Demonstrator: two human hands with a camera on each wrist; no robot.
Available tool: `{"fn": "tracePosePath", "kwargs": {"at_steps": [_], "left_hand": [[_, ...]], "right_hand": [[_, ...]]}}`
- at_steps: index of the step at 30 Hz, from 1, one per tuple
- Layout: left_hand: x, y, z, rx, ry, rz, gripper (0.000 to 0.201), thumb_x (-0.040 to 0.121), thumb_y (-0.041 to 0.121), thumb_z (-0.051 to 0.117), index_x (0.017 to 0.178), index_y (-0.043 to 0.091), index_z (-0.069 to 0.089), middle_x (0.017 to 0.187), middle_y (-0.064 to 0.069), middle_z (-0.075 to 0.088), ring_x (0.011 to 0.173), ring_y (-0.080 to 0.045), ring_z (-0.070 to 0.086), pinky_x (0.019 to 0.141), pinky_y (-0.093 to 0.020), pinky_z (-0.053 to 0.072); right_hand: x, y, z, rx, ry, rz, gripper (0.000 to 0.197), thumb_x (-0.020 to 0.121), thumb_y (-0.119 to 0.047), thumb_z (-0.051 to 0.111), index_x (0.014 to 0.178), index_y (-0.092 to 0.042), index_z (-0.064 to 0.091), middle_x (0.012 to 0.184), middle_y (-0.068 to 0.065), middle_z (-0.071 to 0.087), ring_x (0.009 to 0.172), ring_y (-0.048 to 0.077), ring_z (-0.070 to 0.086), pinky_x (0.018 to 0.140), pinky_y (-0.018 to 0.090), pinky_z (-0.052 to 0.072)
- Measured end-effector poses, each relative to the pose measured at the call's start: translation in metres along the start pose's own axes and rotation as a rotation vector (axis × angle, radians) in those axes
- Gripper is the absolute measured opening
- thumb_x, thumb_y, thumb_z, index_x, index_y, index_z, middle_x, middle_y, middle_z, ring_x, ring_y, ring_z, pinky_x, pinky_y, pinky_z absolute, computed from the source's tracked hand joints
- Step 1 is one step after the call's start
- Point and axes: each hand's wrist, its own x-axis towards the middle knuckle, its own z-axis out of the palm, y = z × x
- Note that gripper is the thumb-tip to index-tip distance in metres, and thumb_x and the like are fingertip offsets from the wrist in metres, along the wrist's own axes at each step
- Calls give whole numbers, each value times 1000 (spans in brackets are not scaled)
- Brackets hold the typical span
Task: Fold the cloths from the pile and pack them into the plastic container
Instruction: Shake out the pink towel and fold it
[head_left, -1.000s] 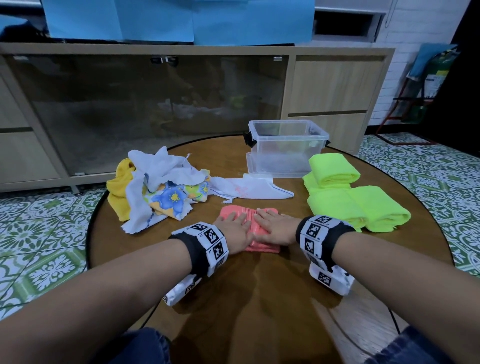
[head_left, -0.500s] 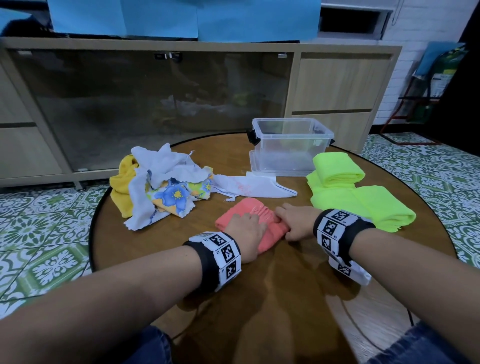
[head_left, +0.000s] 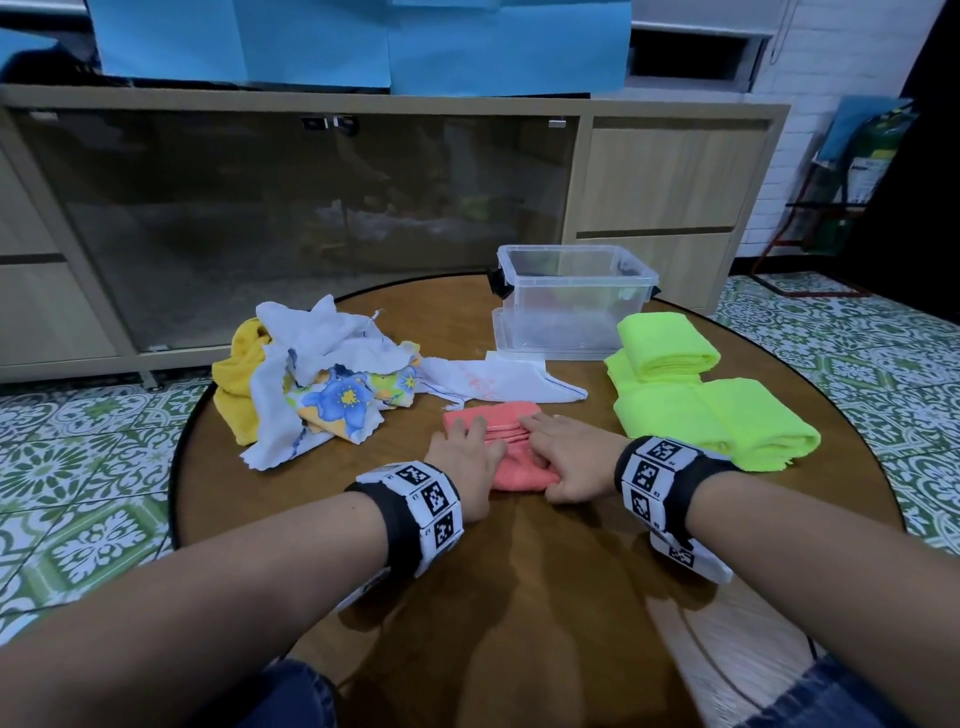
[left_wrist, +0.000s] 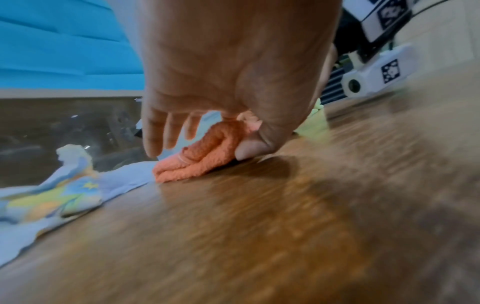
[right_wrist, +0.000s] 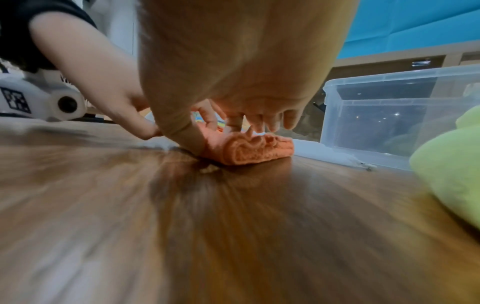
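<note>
**Both hands gripping the folded coral cloth**

Left of the coral cloth, the pile is lying heaped; behind it, the plastic container is standing; to its right, green towels are resting. The left hand and right hand are each pinching the cloth, thumbs low against its near edge.

1. Salmon-pink cloth, near the table's front middle.
2. Neon yellow-green folded cloths, toward the right edge.
3. Pile toward the left edge: mustard yellow, white, and a blue-flower print on yellow.
4. White cloth with faint, possibly red, markings.
5. Clear plastic container with black latches.
6. Brown wood-grain table.
</note>
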Motion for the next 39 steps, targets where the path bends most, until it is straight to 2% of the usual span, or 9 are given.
{"fn": "tracePosePath", "kwargs": {"at_steps": [3,8,12,15,21,27,31,36,39], "left_hand": [[4,-11,1,-211,-68,-1,46,89,15,47,133,21,35,134,-8,43,118,-27,50,95,-38,44],[9,-32,-10,-404,40,-74,31,94,26,41,123,18,43,118,-8,59,107,-27,56,85,-31,42],[17,-47,-9,-680,37,-141,19,96,20,39,105,8,50,117,-16,58,106,-29,54,83,-31,40],[21,-52,-6,-831,52,-209,30,98,17,38,118,0,52,121,-18,56,111,-30,52,87,-30,39],[27,-49,-1,-945,89,-313,37,101,22,34,123,-2,50,122,-21,57,113,-33,53,90,-31,40],[37,-46,4,-930,107,-414,51,98,42,36,130,3,42,124,-15,55,113,-31,53,84,-30,39],[42,-47,6,-777,10,-403,44,98,36,38,123,3,50,121,-15,58,103,-27,55,79,-29,38],[40,-44,2,-644,-47,-421,45,98,35,38,124,2,54,125,-15,56,112,-28,55,87,-31,42],[39,-47,5,-755,-4,-375,29,97,35,45,102,9,57,107,-12,60,98,-24,57,78,-29,40]], "right_hand": [[4,-6,-2,95,-40,12,36,81,-37,63,99,-11,47,152,17,23,139,28,25,113,33,19],[4,-6,-5,315,-3,72,36,76,-31,72,90,-23,40,101,8,57,90,26,55,79,37,44],[3,1,-9,562,117,166,27,84,-22,67,99,-18,44,98,2,53,91,20,50,72,27,36],[4,6,-9,769,256,263,17,88,-28,64,79,-23,49,84,-2,53,84,18,49,64,23,35],[17,6,0,996,400,406,39,91,-36,57,109,-2,61,108,11,65,100,26,61,87,34,46],[32,4,-3,956,405,491,41,96,-40,46,109,-2,54,105,11,61,99,27,58,81,33,42],[36,3,-4,830,301,541,30,94,-36,50,91,-6,50,81,4,52,84,23,50,57,26,32],[44,0,-10,734,202,562,26,91,-34,55,90,-9,57,93,9,59,92,26,56,62,26,38],[45,-2,-15,716,126,571,19,92,-30,55,80,-15,51,74,0,50,83,21,51,51,22,34]]}}
